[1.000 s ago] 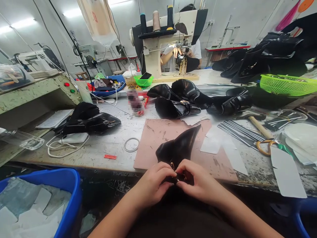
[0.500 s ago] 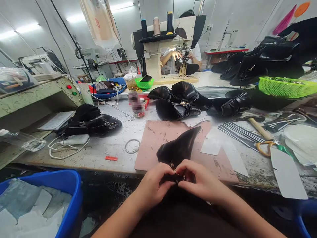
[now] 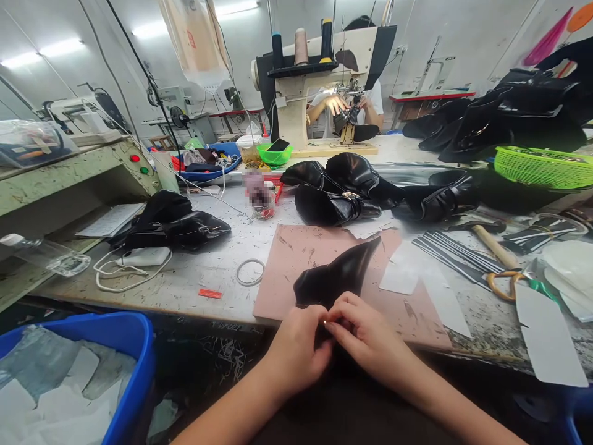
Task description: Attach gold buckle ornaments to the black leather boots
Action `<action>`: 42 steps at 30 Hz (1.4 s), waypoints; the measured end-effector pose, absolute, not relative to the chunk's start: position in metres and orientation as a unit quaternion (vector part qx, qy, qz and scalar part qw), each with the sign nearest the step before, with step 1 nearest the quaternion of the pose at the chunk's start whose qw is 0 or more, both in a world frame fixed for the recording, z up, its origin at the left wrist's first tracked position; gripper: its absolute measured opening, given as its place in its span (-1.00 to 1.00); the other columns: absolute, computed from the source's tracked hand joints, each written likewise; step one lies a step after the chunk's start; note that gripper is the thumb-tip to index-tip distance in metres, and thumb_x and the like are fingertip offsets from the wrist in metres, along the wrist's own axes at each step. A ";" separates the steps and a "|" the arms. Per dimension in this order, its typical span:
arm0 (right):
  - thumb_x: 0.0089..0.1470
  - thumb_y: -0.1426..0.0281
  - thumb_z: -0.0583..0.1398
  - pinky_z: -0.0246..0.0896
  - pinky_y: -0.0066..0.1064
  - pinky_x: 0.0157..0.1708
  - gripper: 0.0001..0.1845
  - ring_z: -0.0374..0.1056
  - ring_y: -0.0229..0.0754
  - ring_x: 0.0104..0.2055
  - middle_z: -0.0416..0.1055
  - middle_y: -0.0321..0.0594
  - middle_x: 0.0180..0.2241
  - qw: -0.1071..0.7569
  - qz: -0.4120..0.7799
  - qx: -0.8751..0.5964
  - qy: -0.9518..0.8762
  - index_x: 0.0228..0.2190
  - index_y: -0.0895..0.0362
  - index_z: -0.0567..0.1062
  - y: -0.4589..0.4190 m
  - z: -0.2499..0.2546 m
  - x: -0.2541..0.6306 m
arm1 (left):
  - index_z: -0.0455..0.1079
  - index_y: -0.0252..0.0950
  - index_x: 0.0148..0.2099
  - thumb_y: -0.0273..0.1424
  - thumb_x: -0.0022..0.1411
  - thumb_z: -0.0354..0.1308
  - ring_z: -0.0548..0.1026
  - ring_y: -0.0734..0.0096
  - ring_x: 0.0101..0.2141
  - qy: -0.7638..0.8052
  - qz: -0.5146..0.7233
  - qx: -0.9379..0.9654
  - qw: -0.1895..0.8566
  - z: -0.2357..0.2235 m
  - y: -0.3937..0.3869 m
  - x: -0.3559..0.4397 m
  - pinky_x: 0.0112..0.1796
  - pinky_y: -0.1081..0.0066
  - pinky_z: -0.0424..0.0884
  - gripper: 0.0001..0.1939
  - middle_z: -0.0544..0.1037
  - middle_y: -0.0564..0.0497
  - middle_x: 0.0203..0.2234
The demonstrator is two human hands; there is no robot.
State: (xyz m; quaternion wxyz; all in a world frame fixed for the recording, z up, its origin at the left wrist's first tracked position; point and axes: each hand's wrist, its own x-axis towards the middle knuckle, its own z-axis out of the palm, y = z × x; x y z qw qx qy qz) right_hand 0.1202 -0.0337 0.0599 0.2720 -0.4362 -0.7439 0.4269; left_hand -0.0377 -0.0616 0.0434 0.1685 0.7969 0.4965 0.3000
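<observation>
A glossy black leather boot upper (image 3: 334, 272) lies partly on the pink board (image 3: 282, 278), its pointed end aimed away to the right. My left hand (image 3: 301, 343) is closed on its near edge, thumb and fingers pressed together. My right hand (image 3: 364, 330) pinches right beside it, the two sets of fingertips meeting. A tiny bright spot shows between the fingertips, too small to name. The near part of the upper is hidden under my hands and against the dark area below.
More black boot uppers (image 3: 340, 204) lie behind the board, others (image 3: 173, 225) at left. Scissors (image 3: 504, 284), a hammer (image 3: 495, 247) and white pieces (image 3: 551, 334) are at right. A blue bin (image 3: 146, 364) stands lower left. Across the table, a person works at a sewing machine (image 3: 291, 105).
My fingers have closed in tighter, and the small gold-coloured metal piece seen at the fingertips earlier is now mostly covered. My right hand has turned inward over the edge. The view has shifted slightly.
</observation>
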 end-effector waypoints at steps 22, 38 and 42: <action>-0.14 0.11 0.18 0.16 -0.41 -0.44 -0.65 0.23 -0.27 -0.50 0.32 -0.29 -0.57 0.327 0.688 -0.423 -0.490 -0.57 0.18 0.43 -0.017 0.051 0.131 | 0.27 -0.28 -0.11 -0.47 0.19 0.11 0.52 0.35 -0.36 0.408 0.401 0.815 0.092 0.036 -0.055 -0.040 -0.34 0.35 0.39 -0.81 0.55 -0.01 -0.37; -0.04 0.30 0.13 0.16 -0.39 -0.43 -0.77 0.23 -0.22 -0.46 0.29 -0.26 -0.54 0.364 0.505 -0.438 -0.648 -0.63 0.13 0.33 -0.030 0.051 0.125 | 0.29 -0.30 -0.18 -0.57 0.13 0.03 0.50 0.35 -0.42 0.412 0.400 0.816 0.059 0.041 -0.055 -0.034 -0.38 0.37 0.36 -0.81 0.55 -0.02 -0.43; -0.05 0.27 0.15 0.15 -0.38 -0.40 -0.77 0.22 -0.22 -0.44 0.29 -0.27 -0.52 0.369 0.534 -0.434 -0.625 -0.61 0.14 0.34 -0.028 0.049 0.127 | 0.29 -0.31 -0.18 -0.57 0.11 0.06 0.51 0.36 -0.42 0.418 0.400 0.813 0.062 0.042 -0.055 -0.034 -0.38 0.37 0.37 -0.81 0.55 -0.01 -0.42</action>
